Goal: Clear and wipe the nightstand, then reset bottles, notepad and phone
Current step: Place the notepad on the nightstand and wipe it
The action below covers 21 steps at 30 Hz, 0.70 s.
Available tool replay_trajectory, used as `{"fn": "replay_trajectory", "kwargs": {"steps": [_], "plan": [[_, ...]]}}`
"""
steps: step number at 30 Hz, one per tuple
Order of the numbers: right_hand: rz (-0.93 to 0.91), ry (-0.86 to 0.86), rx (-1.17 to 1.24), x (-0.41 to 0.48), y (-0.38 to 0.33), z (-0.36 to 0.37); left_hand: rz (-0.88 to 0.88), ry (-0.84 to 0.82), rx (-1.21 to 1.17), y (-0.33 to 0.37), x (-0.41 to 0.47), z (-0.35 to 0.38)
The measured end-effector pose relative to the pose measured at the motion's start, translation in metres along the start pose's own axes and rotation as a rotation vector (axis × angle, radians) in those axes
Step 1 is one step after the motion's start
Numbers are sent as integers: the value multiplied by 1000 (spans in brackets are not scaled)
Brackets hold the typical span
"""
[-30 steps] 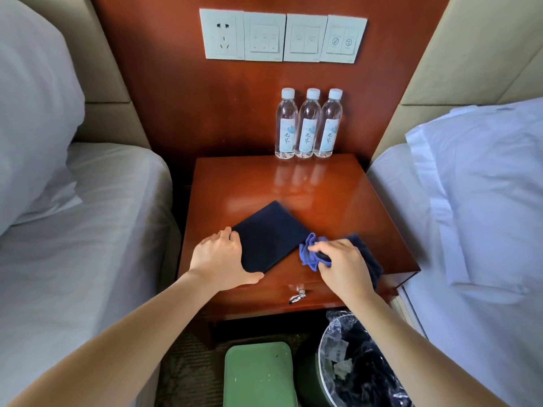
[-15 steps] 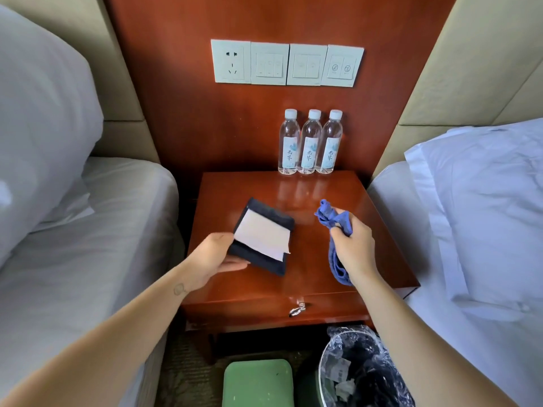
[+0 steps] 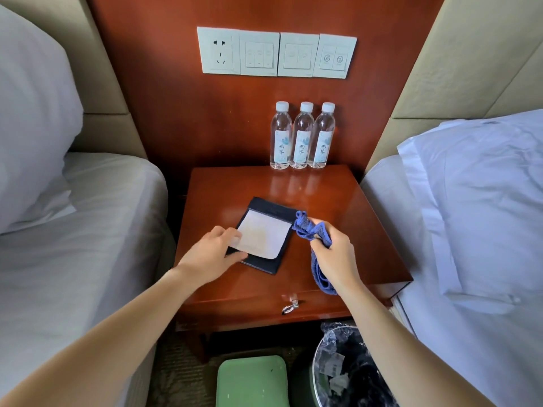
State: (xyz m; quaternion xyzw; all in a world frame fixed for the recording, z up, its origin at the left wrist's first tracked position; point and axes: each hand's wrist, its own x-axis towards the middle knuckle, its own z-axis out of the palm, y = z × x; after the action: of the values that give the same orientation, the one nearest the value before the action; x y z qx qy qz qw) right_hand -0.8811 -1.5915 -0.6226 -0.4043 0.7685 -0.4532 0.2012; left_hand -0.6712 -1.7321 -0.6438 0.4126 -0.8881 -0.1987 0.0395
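Observation:
A dark notepad holder with a white sheet [image 3: 264,236] lies face up, skewed, in the middle of the wooden nightstand [image 3: 358,207]. My left hand [image 3: 211,257] rests on its near left corner, fingers on the paper and thumb along the lower edge. My right hand [image 3: 338,259] grips a bunched blue cloth [image 3: 308,227] just right of the notepad, one end hanging past my wrist. Three clear water bottles [image 3: 301,136] with white caps stand in a tight row at the back edge against the wall panel. No phone is in sight.
Beds with white linen flank the nightstand, a pillow [image 3: 482,201] on the right one. A drawer pull [image 3: 289,306] sits at the front. On the floor below are a lined bin [image 3: 352,374] and a green box [image 3: 252,380]. Wall switches [image 3: 276,54] hang above.
The notepad was flipped from dark side up to paper side up, lifted by my left hand, and now lies on the top. My right hand lifted the cloth off the surface.

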Motion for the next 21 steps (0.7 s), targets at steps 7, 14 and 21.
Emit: {"fn": "replay_trajectory", "kwargs": {"steps": [7,14,21], "plan": [[38,60,40,6,12,-4,141,-40,92,21,-8,9],[23,72,88,9,22,-17,297,-47,164,18,18,7],[23,239,153,11,25,-15,434,111,373,25,42,0]]}}
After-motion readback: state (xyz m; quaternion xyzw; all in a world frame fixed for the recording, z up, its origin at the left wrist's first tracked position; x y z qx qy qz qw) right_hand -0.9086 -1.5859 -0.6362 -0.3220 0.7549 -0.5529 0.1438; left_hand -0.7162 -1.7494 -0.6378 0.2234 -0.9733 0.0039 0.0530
